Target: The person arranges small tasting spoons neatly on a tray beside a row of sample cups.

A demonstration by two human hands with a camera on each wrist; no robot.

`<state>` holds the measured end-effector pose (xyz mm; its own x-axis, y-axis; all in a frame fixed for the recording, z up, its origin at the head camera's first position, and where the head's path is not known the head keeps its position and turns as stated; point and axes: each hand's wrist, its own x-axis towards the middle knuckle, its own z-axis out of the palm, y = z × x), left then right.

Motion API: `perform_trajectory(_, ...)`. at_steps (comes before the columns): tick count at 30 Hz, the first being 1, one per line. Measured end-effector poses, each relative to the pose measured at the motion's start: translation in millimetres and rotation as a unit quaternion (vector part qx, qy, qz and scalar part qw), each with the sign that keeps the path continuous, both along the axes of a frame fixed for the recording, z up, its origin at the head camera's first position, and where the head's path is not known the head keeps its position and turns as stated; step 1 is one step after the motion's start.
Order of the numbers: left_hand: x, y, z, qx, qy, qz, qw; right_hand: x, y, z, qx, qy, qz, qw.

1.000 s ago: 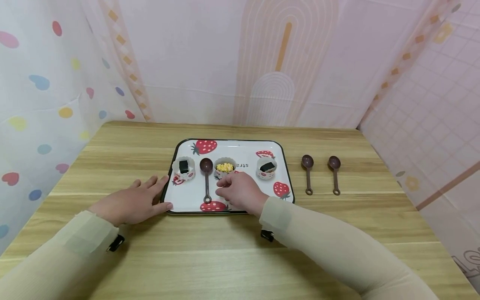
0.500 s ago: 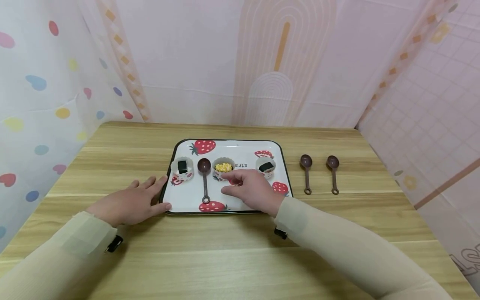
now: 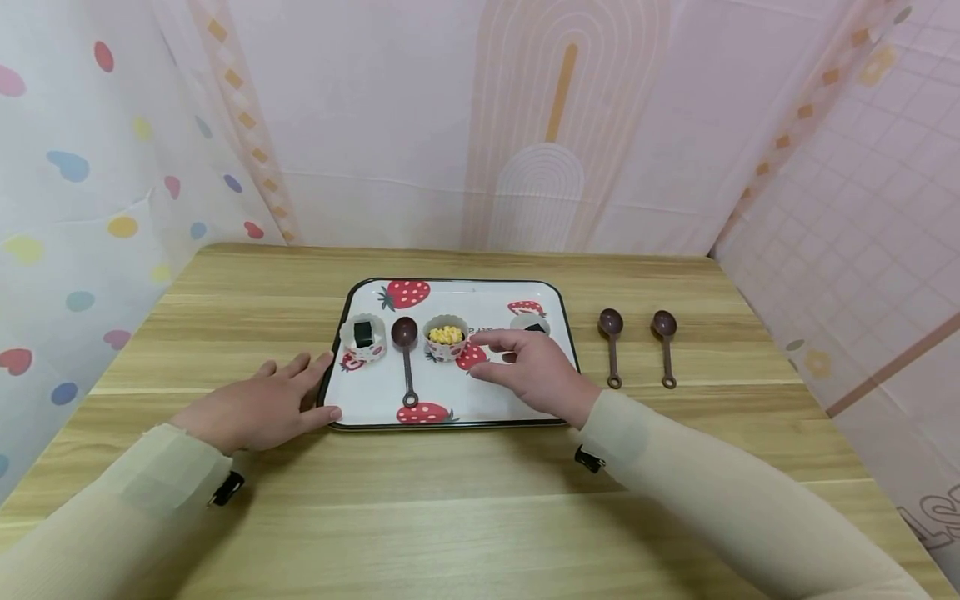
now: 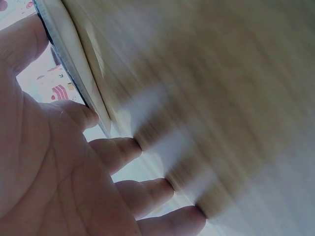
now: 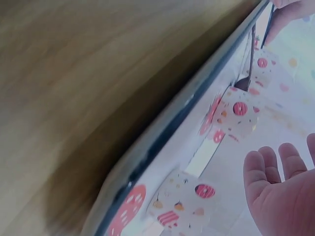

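Observation:
My left hand (image 3: 258, 408) rests flat on the table, its thumb and forefinger touching the left rim of a white strawberry-print tray (image 3: 480, 292). A brown measuring spoon (image 3: 405, 333) lies on the tray between two paper cups. The left cup (image 3: 366, 353) has a black-wrapped rice ball in it; the middle cup (image 3: 447, 352) holds yellow corn-like food. Just right of the middle cup hovers my right hand (image 3: 536, 375), thumb and fingers apart with nothing between them. It partly hides the right cup (image 3: 529, 320), which shows a black piece inside.
Two more brown measuring spoons, one nearer (image 3: 611, 325) and one farther right (image 3: 665, 327), lie on the wooden table (image 3: 450, 508) beyond the tray's right side. Patterned curtains (image 3: 375, 125) hang around the back and sides.
My right hand has moved right, away from the spoon on the tray, and its thumb and fingers have spread. The left hand stays at the tray's edge. The spoon and cups keep their places.

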<state>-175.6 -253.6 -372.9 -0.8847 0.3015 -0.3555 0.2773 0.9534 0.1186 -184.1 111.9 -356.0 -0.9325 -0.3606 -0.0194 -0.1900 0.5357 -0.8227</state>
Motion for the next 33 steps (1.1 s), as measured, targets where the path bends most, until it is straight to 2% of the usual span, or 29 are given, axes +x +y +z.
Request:
perform_trajectory(14, -2.4, -1, -1.7, -0.011, -0.006, -0.004, 0.9999, -1.5, 25, 3.3, -0.014, -0.001, -0.017, 1.0)
perform_trajectory(22, -2.8, -2, -2.5, -0.009, -0.007, -0.005, 0.9999, 0.1, 41, 5.3, -0.002, -0.008, -0.04, 0.999)
perform_trajectory(28, -3.2, -1, -3.3, -0.009, -0.005, -0.007, 0.9999, -1.0, 55, 4.5, 0.023, 0.019, -0.064, 0.998)
perform_trajectory(33, -3.2, -2, -3.4, -0.015, -0.007, -0.003, 0.9999, -2.6, 65, 3.5, 0.057, 0.052, -0.064, 0.995)
